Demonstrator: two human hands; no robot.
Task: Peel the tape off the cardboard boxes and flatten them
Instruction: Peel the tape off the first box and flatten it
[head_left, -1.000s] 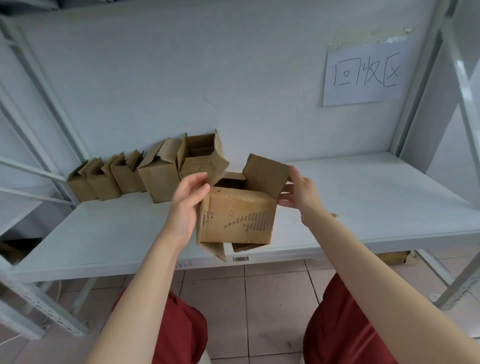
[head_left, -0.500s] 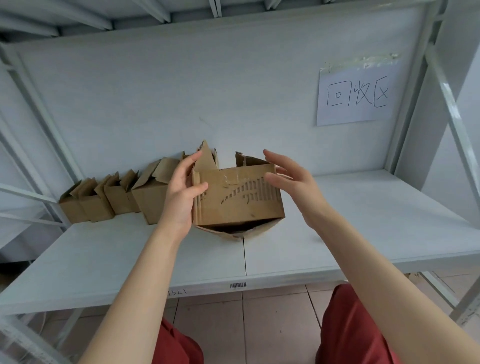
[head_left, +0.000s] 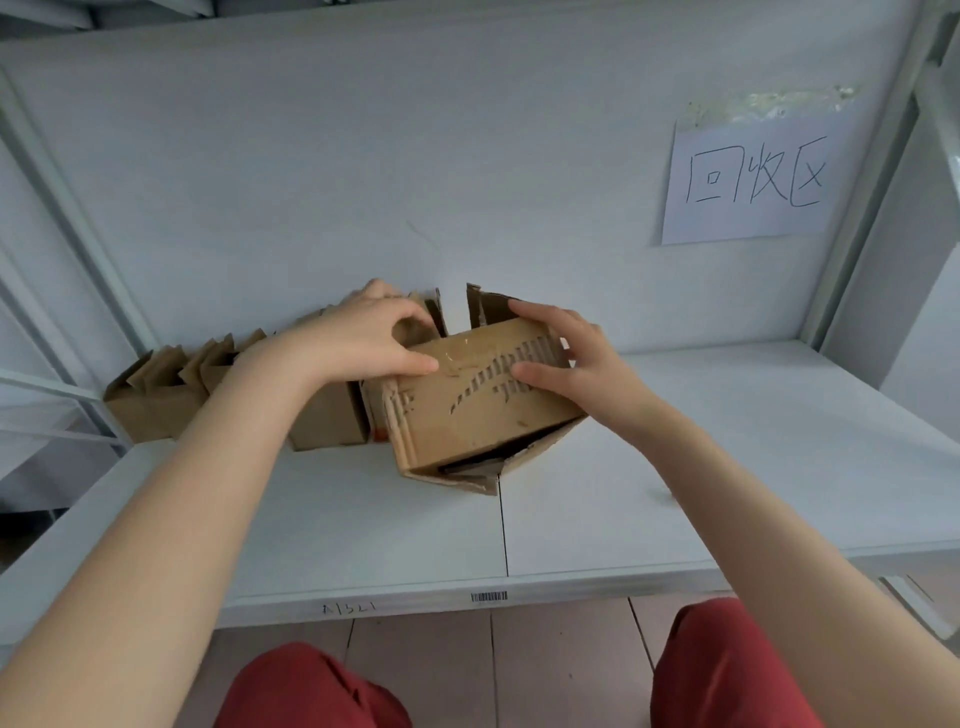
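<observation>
A worn brown cardboard box (head_left: 467, 415) lies on its side on the white shelf (head_left: 727, 467), open flaps sticking out at front and back. My left hand (head_left: 363, 338) rests on its upper left edge, thumb pressing the top face near a clear tape patch (head_left: 460, 358). Over the upper right corner sits my right hand (head_left: 566, 358), fingers spread across the torn face. Both hands grip the box.
A row of several open cardboard boxes (head_left: 171, 389) stands along the back left of the shelf, just left of the held box. A paper sign (head_left: 748, 182) hangs on the back wall. Shelf uprights (head_left: 883, 182) flank both sides.
The box has gone down from mid-air onto the shelf and tipped onto its side. Both hands have shifted from its sides onto its top face.
</observation>
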